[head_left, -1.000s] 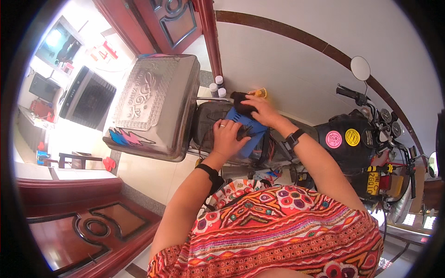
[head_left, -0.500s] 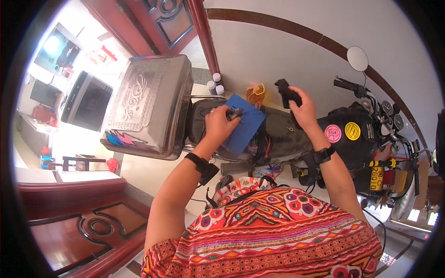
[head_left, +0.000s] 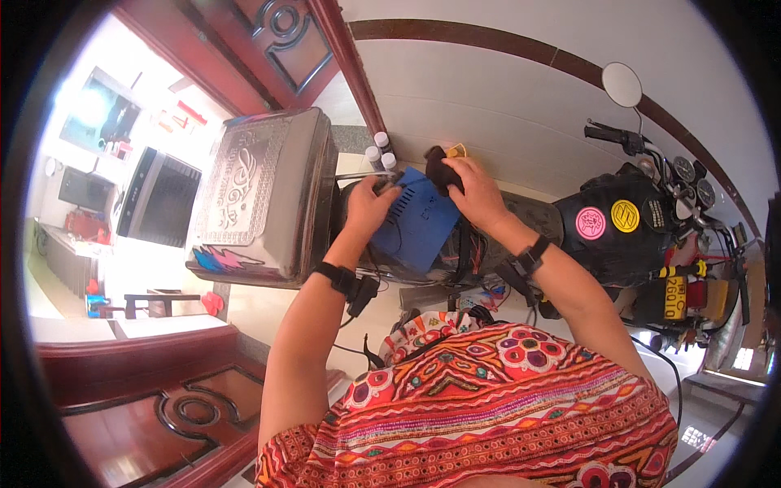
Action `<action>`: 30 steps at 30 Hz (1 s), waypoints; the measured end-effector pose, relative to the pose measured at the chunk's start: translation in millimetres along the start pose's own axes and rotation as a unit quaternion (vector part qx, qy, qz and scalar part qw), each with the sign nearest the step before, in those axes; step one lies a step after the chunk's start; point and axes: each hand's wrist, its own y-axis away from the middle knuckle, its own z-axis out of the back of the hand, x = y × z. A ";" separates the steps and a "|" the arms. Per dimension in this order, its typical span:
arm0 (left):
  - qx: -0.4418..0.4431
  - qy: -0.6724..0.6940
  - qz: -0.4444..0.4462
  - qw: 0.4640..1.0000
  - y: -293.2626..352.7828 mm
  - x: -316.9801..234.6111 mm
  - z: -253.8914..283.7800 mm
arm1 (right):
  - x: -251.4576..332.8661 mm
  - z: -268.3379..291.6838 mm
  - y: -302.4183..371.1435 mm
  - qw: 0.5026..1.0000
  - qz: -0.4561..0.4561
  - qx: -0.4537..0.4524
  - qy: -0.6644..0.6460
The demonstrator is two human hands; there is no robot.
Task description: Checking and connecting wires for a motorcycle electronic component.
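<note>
Left hand: thumb and fingers pinched on a small dark item, exact kind unclear, at the blue sheet's upper-left edge. Right hand: fingers curled round a dark brown item, at the sheet's upper-right edge. Blue sheet, with dark marks, lies on the motorcycle seat, between both hands, right of the grey top box.

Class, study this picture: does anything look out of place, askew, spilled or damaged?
The blue sheet lies slanted across the motorcycle seat, which seems an odd place for it. I see no clear spill or damage.
</note>
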 end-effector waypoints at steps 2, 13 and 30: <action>-0.019 0.008 0.031 0.999 -9.2 6.6 4.3 | 12.9 1.3 3.8 0.997 0.050 0.057 -0.005; 0.091 -0.012 0.043 0.995 -18.2 36.2 10.3 | 34.2 -77.3 19.3 0.974 -0.020 0.157 0.161; 0.067 -0.052 -0.021 0.996 -12.4 7.0 22.7 | 52.8 -45.2 45.6 0.900 0.272 0.326 0.100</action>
